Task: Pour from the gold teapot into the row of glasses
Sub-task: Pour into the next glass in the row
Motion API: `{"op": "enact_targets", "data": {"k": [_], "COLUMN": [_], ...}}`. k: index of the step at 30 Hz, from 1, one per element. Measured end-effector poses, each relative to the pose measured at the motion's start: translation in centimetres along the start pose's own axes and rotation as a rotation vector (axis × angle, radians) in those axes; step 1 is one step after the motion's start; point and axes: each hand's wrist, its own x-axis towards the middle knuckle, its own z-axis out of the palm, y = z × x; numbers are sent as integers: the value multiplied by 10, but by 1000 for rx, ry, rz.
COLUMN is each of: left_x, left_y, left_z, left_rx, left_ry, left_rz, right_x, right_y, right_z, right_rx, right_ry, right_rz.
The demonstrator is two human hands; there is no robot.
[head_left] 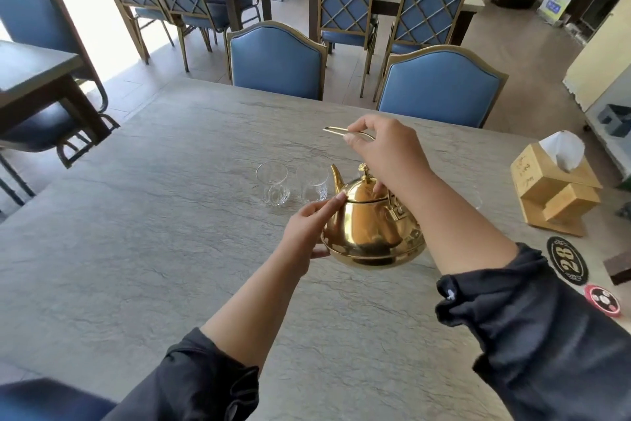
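The gold teapot (pixel 370 226) is near the middle of the grey stone table (pixel 136 250), spout pointing away toward two clear glasses. My right hand (pixel 386 147) is above the pot, shut on its thin swing handle. My left hand (pixel 307 229) rests against the pot's left side, fingertips up at the lid's edge. The left glass (pixel 272 183) and the glass beside it (pixel 313 183) stand upright just beyond the spout. Part of another glass (pixel 477 200) shows to the right behind my right forearm. I cannot tell whether the pot's base touches the table.
A wooden tissue box (pixel 553 188) stands at the table's right edge, with a round "28" sticker (pixel 566 260) and a small red one (pixel 602 300) near it. Two blue chairs (pixel 276 62) (pixel 440 86) face the far edge. More tables and chairs stand behind.
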Motion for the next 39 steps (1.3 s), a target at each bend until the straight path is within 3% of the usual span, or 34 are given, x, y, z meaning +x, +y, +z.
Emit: {"op": "enact_targets", "data": {"k": [12, 39], "left_x": [4, 5], "left_y": [-2, -4], "left_z": [-11, -15], "left_rx": [-101, -141], "left_ry": [3, -26], "left_rz": [-146, -157], "right_x": [36, 44], "right_y": [-25, -40], "right_z": [23, 25], "right_rx": [-107, -218], "right_ry": [-221, -306], "right_rz": [77, 53]}}
